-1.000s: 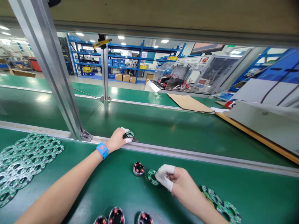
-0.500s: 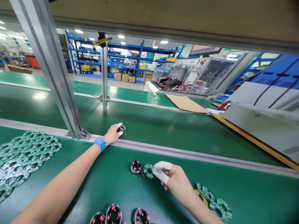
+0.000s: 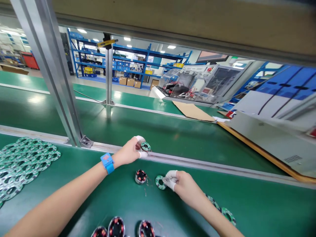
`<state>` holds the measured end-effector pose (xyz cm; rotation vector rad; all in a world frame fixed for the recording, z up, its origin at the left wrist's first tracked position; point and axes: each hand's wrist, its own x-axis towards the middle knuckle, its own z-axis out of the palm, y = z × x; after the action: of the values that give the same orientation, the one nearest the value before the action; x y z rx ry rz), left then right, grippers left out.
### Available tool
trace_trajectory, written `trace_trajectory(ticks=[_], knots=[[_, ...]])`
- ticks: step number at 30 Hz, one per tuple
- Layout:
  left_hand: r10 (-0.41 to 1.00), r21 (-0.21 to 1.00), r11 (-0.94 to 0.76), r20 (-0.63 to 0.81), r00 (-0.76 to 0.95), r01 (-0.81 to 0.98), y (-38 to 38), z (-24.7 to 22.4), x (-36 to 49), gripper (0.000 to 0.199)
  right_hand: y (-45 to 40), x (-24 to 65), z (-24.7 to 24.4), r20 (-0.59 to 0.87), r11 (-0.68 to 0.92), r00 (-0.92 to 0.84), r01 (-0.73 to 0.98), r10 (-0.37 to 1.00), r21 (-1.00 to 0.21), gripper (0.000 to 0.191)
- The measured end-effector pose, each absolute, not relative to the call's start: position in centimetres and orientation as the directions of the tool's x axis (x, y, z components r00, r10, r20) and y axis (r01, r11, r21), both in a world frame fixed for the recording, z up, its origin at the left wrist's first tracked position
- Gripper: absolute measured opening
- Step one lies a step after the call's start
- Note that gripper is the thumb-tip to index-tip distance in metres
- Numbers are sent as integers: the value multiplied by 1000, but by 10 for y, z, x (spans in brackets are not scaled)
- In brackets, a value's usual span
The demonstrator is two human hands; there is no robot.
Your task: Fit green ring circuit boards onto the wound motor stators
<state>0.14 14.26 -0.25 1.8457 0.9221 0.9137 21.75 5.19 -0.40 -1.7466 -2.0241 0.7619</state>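
Note:
My left hand (image 3: 133, 149), with white finger cots and a blue wristband (image 3: 107, 162), grips a motor stator with a green ring board (image 3: 145, 146) on top, above the metal rail. My right hand (image 3: 178, 181), also in white finger cots, pinches the edge of a green ring-shaped circuit board (image 3: 160, 182). Between the hands, a stator with copper windings (image 3: 141, 176) stands on the green surface, thin wires trailing from it. More wound stators (image 3: 116, 227) sit at the bottom edge.
Many green ring boards (image 3: 27, 161) lie overlapped at left. A few more ring boards (image 3: 228, 215) lie by my right forearm. An aluminium post (image 3: 59, 82) rises from the rail (image 3: 187, 162). A grey panel (image 3: 274, 141) stands at right, cardboard (image 3: 194, 111) farther back.
My left hand has moved right and nearer with its stator, from over the belt to the rail. My right hand has shifted its ring board slightly away from the standing stator.

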Motion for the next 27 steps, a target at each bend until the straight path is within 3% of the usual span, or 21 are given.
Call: trace_trajectory(ticks=[4, 9, 14, 19, 27], knots=[[802, 962, -249, 140, 581, 112, 114, 8, 20, 43, 51, 225, 9, -13, 91, -118, 822, 993, -562, 19], [765, 973, -202, 82, 639, 116, 95, 13, 29, 46, 51, 227, 22, 232, 151, 48, 631, 971, -761, 23], [735, 977, -193, 83, 673, 90, 89, 14, 34, 43, 43, 213, 29, 149, 111, 56, 429, 987, -897, 30], [703, 977, -198, 85, 706, 80, 85, 13, 34, 46, 37, 204, 26, 329, 280, 5, 514, 944, -811, 16], [694, 903, -401, 187, 695, 157, 89, 9, 37, 43, 35, 204, 26, 384, 284, 52, 584, 922, -760, 9]])
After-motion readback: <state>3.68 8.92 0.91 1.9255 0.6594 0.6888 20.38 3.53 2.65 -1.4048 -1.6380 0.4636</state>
